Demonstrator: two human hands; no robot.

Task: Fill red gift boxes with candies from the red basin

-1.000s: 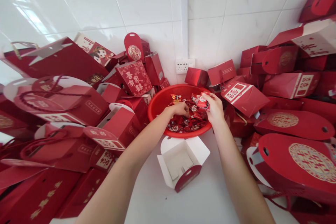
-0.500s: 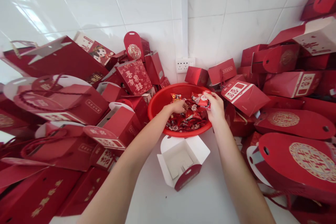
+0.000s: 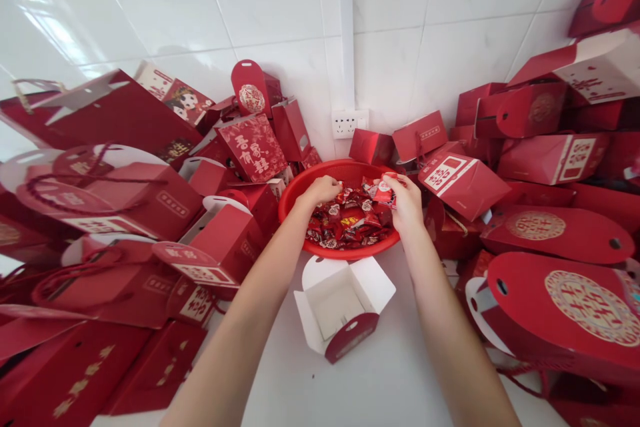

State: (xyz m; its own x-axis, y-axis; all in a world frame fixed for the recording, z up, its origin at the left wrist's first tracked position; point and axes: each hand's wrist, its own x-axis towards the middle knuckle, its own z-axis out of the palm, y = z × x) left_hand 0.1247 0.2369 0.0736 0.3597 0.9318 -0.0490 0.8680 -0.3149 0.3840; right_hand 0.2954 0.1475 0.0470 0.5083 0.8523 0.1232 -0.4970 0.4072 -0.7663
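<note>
Now, head camera: my feed looks forward and down at a red plastic basket (image 3: 350, 254) on a white tabletop (image 3: 320, 400).
Left hand (image 3: 323, 190): at the basket's left rear, fingers curled down by the wrapped candies (image 3: 350, 220); from my seat I cannot tell whether they are closed on one.
Right hand (image 3: 409, 199): over the basket's right side, thumb and fingers pinched on red candy packets (image 3: 384, 192).
Candies: a loose heap, mostly in red wrappers, lying in the basket.
Open gift box (image 3: 351, 337): on the tabletop just in front of the basket, white inside, its flaps spread, a slot in its dark red front panel.
Flanks: I see a left pile of red gift boxes (image 3: 145, 197) and a right pile of red gift boxes (image 3: 540, 227), some bearing double-happiness characters.
Behind: a power socket (image 3: 350, 124) on the white tiled wall (image 3: 280, 0).
</note>
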